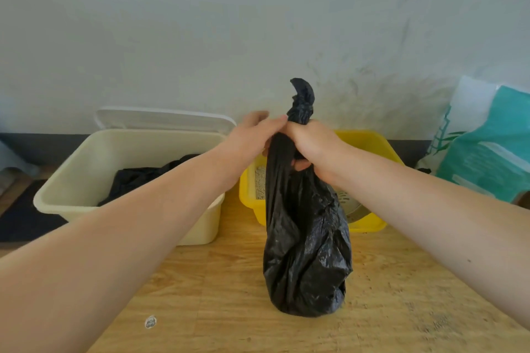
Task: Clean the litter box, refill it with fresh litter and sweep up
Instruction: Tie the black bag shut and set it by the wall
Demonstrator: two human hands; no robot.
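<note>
We've got the full black plastic rubbish bag [307, 252] standing on the pale wooden board [229, 309], our right hand [312, 146] fisted tight round its twisted neck, our left hand [252, 135] pinching it at nine o'clock. Yellow plastic litter box [370, 146] sits at twelve. If the twist slips loose, waste could spill back out.

Single head-worn wide-angle view, looking forward and down from close above the pale wooden worktop [229, 309], facing the white plaster wall [200, 37] near behind.
</note>
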